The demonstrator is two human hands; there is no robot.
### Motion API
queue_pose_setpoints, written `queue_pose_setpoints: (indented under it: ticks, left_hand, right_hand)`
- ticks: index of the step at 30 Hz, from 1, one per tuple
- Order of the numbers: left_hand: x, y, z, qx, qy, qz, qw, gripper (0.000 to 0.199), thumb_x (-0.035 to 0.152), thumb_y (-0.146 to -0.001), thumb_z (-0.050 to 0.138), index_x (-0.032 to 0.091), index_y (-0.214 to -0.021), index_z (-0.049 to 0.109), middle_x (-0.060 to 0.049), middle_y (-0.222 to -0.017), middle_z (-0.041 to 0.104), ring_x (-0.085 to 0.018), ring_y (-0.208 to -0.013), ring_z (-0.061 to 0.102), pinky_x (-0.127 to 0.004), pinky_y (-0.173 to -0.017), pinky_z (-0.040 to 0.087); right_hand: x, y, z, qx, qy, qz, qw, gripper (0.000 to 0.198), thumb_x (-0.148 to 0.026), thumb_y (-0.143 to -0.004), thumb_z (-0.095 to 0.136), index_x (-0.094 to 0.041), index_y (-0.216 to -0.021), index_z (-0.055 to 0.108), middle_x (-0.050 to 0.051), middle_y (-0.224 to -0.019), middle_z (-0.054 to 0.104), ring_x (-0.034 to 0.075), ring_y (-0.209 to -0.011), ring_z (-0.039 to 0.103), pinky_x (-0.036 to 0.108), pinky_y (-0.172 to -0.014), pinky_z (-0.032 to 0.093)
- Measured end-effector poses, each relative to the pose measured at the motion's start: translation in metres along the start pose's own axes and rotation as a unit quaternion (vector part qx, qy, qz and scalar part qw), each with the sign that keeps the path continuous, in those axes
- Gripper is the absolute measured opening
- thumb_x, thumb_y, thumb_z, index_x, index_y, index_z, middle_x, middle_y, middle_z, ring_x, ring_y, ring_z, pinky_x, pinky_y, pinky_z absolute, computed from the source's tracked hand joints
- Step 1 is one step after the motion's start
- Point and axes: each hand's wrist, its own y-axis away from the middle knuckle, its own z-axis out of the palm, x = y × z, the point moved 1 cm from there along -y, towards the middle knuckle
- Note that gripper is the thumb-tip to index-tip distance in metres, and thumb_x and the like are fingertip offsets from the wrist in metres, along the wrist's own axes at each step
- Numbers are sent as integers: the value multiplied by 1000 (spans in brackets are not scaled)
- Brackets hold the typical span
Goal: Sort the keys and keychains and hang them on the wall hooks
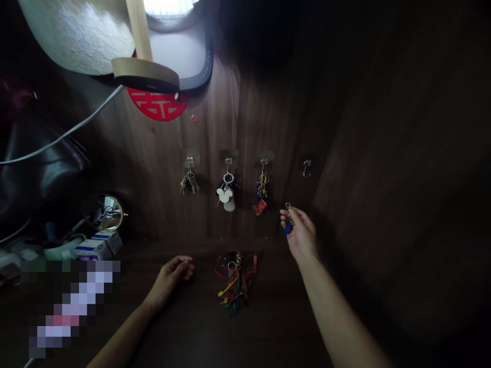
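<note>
My right hand [301, 232] is raised before the wood panel, its fingers pinching a key ring [288, 207] with a metal clasp and a blue fob. Above and to the right of it is a bare metal hook [307, 168]. My left hand [177, 269] rests low on the left, fingers curled together, with nothing visible in them. Between the hands, on the dark surface, lies a bundle of colourful braided cords [235, 283] with a metal ring.
Other hooks hold a bunch of keys [190, 183], keys with a white mouse-head charm [225, 194] and keys with a red tag [261, 206]. A lamp [146, 71] hangs above a red paper cutout [163, 106]. A round mirror [110, 213] and small boxes [94, 249] stand at left.
</note>
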Motion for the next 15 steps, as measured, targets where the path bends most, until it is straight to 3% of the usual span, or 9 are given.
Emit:
queue_pose_setpoints:
  ticks: [15]
  left_hand:
    - [-6, -3, 5, 12, -58, -3, 998, 42, 52, -62, 68, 16, -83, 62, -2, -68, 62, -13, -59, 55, -23, -53, 46]
  right_hand:
    - [-45, -68, -7, -12, -41, -78, 996, 14, -21, -65, 69, -18, -76, 61, -2, -66, 68, 6, -56, 59, 14, -48, 46]
